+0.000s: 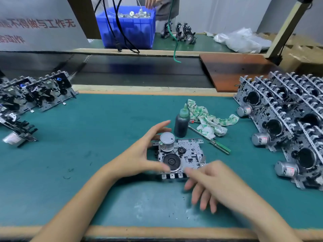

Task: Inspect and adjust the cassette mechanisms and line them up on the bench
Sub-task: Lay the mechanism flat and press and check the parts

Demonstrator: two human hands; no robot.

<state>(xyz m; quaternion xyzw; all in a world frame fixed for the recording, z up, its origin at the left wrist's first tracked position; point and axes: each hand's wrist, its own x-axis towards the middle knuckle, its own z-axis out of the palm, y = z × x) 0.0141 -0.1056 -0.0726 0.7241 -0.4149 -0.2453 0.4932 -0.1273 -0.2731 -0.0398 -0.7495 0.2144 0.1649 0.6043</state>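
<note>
One cassette mechanism [189, 155] lies flat on the green mat in the middle, with a silver motor can and a black flywheel on top. My left hand [139, 154] spans its left side, fingers behind the motor and thumb at the front edge. My right hand [208, 184] is blurred over the mechanism's front right corner, fingers loosely spread, holding nothing I can see. A slanted stack of mechanisms [286, 119] stands at the right. More mechanisms [36, 91] lie at the left.
A dark oil bottle with a green cap [181, 124], a patterned rag [208, 119] and a green-handled screwdriver [215, 144] lie just behind the mechanism. Beyond the conveyor belt [139, 70] stand a blue bin [125, 27] of parts, a plastic bag and another person's hand.
</note>
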